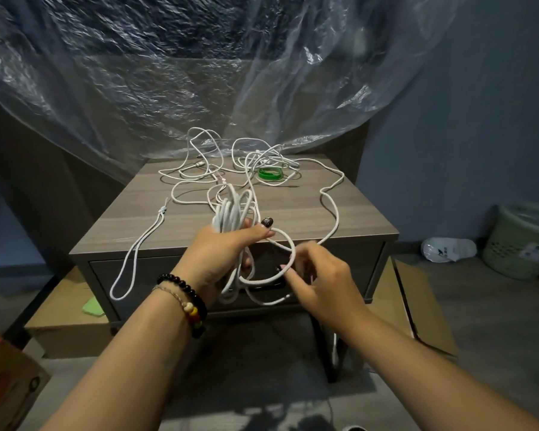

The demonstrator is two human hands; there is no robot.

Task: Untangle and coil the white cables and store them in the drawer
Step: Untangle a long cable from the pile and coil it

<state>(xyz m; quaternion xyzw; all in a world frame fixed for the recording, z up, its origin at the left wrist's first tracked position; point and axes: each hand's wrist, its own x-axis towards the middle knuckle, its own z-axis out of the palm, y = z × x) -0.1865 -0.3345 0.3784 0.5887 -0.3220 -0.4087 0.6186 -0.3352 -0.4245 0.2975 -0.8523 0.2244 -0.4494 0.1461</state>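
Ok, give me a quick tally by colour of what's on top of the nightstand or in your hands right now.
White: 2, the cable bundle that the left hand grips and the right hand pinches, and the loose cable tangle on the nightstand; single cables cannot be counted.
Green: 1, the tape roll.
Total: 3

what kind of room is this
Probably a bedroom or spare room mid-move or renovation: a bedside table with a drawer, clear plastic sheeting draped behind it, and cardboard boxes on the floor.
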